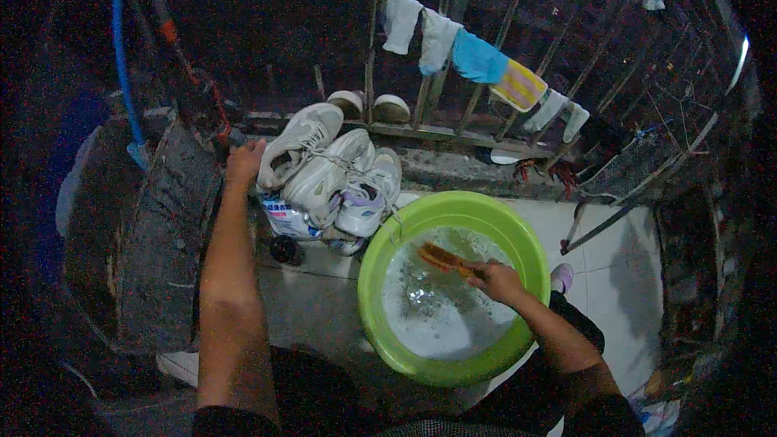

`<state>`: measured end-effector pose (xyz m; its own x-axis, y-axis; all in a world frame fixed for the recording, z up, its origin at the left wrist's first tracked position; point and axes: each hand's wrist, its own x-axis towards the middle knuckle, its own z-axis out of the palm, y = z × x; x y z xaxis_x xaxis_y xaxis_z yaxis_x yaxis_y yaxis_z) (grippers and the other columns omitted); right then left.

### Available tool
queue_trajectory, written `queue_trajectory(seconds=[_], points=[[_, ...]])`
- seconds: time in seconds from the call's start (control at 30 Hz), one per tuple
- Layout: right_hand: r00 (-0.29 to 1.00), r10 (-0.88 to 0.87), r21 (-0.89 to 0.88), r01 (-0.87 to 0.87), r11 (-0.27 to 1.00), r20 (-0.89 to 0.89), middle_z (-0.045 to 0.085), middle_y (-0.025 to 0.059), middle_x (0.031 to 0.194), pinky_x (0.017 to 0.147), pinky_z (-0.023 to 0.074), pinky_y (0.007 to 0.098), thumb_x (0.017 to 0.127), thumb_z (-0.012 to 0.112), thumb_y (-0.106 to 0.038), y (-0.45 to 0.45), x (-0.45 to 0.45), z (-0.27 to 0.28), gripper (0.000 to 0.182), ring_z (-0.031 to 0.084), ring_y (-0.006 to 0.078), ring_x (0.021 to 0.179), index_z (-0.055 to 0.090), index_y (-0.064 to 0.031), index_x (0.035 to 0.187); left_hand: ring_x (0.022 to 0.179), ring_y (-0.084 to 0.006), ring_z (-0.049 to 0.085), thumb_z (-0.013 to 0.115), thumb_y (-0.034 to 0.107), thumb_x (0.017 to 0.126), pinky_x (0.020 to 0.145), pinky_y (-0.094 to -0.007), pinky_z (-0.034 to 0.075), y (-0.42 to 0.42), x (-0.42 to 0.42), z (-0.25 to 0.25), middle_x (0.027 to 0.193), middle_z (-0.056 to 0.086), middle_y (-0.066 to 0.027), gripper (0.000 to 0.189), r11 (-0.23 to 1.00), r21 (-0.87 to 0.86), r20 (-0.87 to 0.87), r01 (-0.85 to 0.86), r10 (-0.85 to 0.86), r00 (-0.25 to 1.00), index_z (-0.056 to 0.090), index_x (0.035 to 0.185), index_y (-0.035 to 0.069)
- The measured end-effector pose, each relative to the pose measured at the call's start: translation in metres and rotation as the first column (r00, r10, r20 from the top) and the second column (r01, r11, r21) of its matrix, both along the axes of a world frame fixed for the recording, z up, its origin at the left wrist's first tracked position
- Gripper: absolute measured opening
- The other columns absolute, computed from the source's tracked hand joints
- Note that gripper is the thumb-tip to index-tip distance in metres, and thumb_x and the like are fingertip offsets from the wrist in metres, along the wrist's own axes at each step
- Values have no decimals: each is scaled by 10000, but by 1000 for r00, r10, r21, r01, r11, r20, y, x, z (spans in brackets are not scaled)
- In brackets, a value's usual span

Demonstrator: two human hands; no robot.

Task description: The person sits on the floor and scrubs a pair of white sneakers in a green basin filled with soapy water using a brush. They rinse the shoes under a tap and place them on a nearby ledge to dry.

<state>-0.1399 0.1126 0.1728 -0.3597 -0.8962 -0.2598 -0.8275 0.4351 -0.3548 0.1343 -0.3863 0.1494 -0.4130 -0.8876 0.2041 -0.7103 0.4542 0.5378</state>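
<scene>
My right hand grips the handle of a scrubbing brush with a yellow-brown head, above the water in a green plastic basin. White suds cover much of the water. Far to the left, my left hand reaches beside a pile of pale sneakers, close to a small dark fitting at the end of a reddish pipe. Its fingers are too dim to show whether they hold anything. The nearest sneaker has loose laces; another sneaker with lilac trim leans at the basin's side.
Under the sneakers lies a printed plastic bag. Socks and a yellow-striped cloth hang by a metal railing. A blue hose drops into a stone trough at left. A metal bar slants at right.
</scene>
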Motion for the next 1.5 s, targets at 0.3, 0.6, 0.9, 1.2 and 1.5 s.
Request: queue_trajectory(seconds=[0.3,0.6,0.9,1.2,1.5], points=[[997,32,152,-21,988,-66,506,121,787,568,428,378,736,477,-407,0,-8,-6,375,524,276,684,467,-247,1075,919,-307,478,399,525,721,784,-362,356,38,-23,34,957,528,-166,520,947,320,-172,0,58,983,537,984,99],[996,25,133,-14,991,-84,507,129,751,598,412,365,709,534,-377,-7,10,-6,376,517,282,683,500,-209,1045,734,-287,554,471,422,733,665,-355,421,53,-19,16,808,571,-160,443,972,225,-307,62,10,952,537,942,38],[994,101,-51,-103,993,-53,529,174,751,595,422,368,684,578,-312,-5,15,-39,355,522,319,692,553,-63,935,877,-287,475,532,274,733,740,-342,389,94,74,136,895,502,-145,309,904,-384,-176,190,-274,945,519,934,39],[928,-68,-157,134,979,365,560,86,863,672,419,272,736,558,-164,-13,13,-94,322,529,157,765,503,14,998,780,-280,517,526,195,714,644,-362,418,44,341,143,860,525,-127,249,996,-84,594,-42,84,800,507,953,127],[892,-174,-14,197,980,418,551,87,852,684,404,308,691,607,-293,-6,37,-127,403,497,163,798,529,1,956,850,-293,497,571,267,679,706,-375,398,15,357,8,948,492,-161,468,906,411,741,-101,-267,616,383,1050,52]])
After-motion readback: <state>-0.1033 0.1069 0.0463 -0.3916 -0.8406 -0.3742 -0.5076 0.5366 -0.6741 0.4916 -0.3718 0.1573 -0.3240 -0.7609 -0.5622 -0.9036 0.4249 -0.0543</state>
